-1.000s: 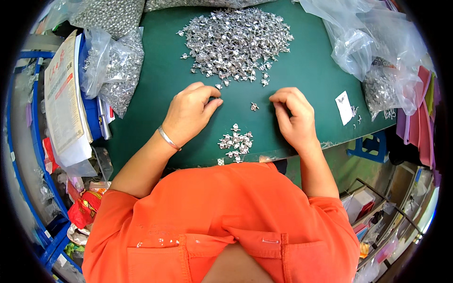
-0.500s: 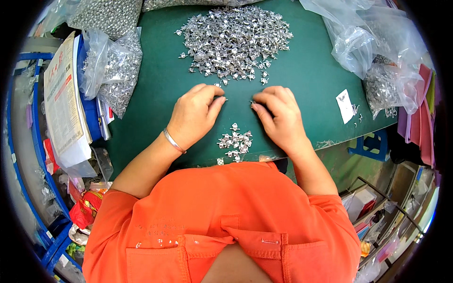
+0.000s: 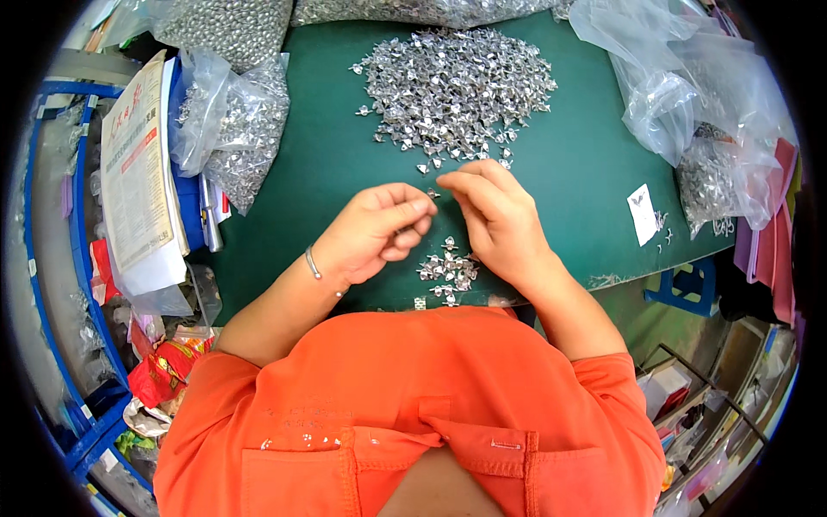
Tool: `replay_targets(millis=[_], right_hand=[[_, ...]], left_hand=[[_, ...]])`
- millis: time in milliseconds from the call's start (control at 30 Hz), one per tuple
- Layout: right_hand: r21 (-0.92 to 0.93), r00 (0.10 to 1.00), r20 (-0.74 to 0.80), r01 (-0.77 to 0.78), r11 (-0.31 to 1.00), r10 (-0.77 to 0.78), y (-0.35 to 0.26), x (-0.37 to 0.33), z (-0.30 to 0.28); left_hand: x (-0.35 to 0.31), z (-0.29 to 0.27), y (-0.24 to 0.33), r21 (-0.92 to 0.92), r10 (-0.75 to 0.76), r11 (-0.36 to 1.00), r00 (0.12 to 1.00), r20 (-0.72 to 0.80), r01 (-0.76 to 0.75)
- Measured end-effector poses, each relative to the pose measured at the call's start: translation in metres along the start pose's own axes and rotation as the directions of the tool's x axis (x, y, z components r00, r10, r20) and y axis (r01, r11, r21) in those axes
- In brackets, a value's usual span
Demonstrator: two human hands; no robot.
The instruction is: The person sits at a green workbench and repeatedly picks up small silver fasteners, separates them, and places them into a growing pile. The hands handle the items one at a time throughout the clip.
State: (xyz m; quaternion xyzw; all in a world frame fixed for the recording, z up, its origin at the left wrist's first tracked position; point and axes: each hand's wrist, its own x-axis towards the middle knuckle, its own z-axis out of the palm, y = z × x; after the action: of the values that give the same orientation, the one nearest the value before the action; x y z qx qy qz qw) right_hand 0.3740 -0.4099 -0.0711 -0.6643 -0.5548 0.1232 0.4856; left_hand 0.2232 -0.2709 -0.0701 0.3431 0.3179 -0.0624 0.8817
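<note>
My left hand [image 3: 379, 228] is closed in a pinch, turned palm side up, with a small silver metal piece [image 3: 433, 195] at its thumb and fingertips. Close beside it, my right hand [image 3: 498, 215] is curled with the fingers pointing toward that piece; whatever its fingertips hold is hidden. Beyond both hands lies a large heap of small silver metal pieces [image 3: 461, 95], with a few strays at its near edge. A smaller cluster of similar pieces [image 3: 452, 271] lies between my wrists, near the table's front edge.
The green table [image 3: 594, 198] carries clear bags of metal parts [image 3: 245, 129] at the left and another bag [image 3: 711, 181] at the right. A white card [image 3: 641, 214] lies by some loose parts. Folded newspaper [image 3: 138, 164] stands at left; a blue stool [image 3: 685, 289] is below.
Both hands have come together, my left turning palm up and my right moving in toward it. The whole view has shifted slightly, so the table appears lower and further right.
</note>
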Motion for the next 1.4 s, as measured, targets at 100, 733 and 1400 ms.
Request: replay_targets(millis=[100, 733, 1400], right_hand=[[-0.151, 0.990, 0.130, 0.074, 0.986, -0.055, 0.008, 0.006, 0.011], [0.616, 0.635, 0.356, -0.711, 0.339, 0.685, 0.003, -0.008, -0.024], [0.515, 0.750, 0.179, -0.623, 0.589, 0.637, 0.004, -0.023, -0.032]], left_hand=[[-0.014, -0.007, 0.023, -0.126, 0.211, 0.969, 0.977, -0.018, -0.212], [-0.036, -0.150, 0.160, 0.969, 0.967, 0.243, 0.085, -0.240, -0.037], [0.012, 0.029, 0.002, 0.451, 0.312, 0.842, 0.949, 0.044, -0.297]])
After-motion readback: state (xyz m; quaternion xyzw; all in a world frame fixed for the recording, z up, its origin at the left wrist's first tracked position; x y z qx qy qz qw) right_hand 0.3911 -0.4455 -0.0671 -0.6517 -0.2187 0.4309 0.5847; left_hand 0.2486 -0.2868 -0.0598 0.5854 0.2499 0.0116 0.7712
